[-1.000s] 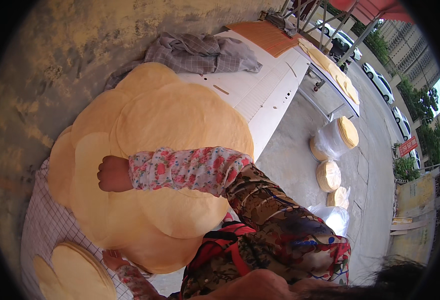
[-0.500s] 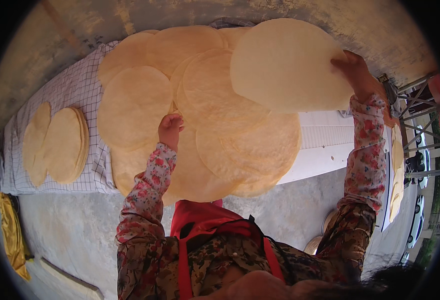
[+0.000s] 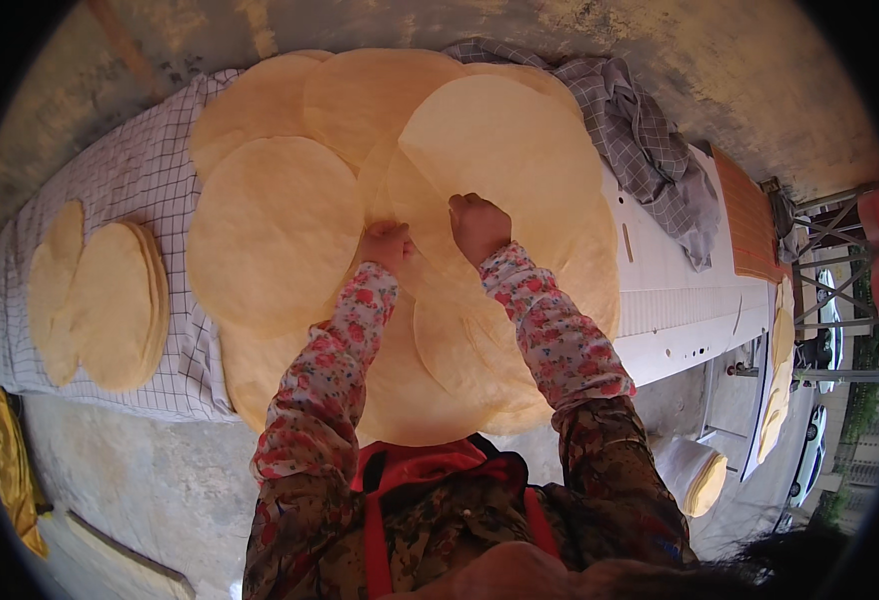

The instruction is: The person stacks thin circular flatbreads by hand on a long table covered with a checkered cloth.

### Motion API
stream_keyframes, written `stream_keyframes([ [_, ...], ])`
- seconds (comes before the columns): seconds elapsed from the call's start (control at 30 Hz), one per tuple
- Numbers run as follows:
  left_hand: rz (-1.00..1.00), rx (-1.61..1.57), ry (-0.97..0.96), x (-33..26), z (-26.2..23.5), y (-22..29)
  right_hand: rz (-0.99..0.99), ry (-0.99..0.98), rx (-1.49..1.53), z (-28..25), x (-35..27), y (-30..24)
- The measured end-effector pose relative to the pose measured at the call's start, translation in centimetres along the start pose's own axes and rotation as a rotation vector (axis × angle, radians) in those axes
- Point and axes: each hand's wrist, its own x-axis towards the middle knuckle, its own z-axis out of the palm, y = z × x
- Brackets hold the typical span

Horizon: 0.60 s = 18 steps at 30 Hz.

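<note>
Large, thin, round tan flatbread sheets [image 3: 275, 225] lie overlapped in a broad pile in front of me. My right hand [image 3: 480, 230] is closed in a pinch at the near edge of a paler sheet [image 3: 520, 150], which spreads over the far right of the pile. Just to its left, my left hand [image 3: 388, 246] is closed too, its fingertips at the thin edge of a sheet in the pile's middle. What exactly lies between the left fingers is partly hidden.
A checked cloth [image 3: 125, 190] on the left bears a smaller stack of sheets [image 3: 115, 305]. Beyond the pile on the right, a dark checked cloth [image 3: 645, 150] lies bunched on the white tabletop [image 3: 675, 310]. Another stack [image 3: 705, 485] sits low at right. A wall [image 3: 360, 25] runs behind.
My right hand has come left and nearer, and the pale sheet it held up at far right now rests over the pile. My left hand has shifted slightly right. The bunched cloth has come into sight.
</note>
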Motion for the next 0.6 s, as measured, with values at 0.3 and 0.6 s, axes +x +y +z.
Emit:
stream_keyframes([
  [0.3, -0.08, -0.017, 0.109, -0.6, 2.0, 1.6, -0.042, -0.197, 0.025, 3.5, -2.9, 1.1],
  [0.6, -0.122, -0.123, 0.119, -6.3, 5.7, 0.2, -0.066, -0.087, 0.14, 3.8, -6.1, 1.3],
])
